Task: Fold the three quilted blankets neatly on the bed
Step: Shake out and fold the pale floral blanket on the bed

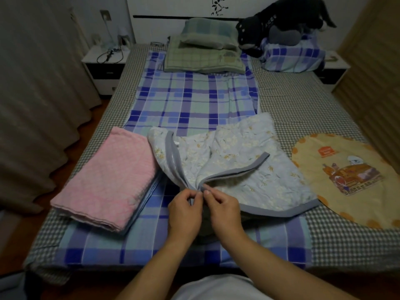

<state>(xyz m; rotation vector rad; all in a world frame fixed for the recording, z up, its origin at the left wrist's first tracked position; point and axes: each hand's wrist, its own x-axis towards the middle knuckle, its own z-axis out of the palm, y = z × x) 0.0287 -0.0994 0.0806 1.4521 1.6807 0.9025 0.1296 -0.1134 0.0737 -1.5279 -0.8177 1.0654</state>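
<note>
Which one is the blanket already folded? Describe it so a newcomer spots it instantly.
Start at the bed, then look at its near left corner. There lies the pink blanket, a flat folded rectangle beside the blue floral blanket. It alone is pink, and no hand touches it.

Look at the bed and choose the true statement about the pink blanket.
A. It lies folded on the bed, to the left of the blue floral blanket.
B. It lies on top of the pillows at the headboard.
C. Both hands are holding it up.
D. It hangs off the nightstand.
A: the pink blanket lies folded flat, untouched, left of the blue floral blanket, whose grey edge the left hand and right hand pinch.
</note>
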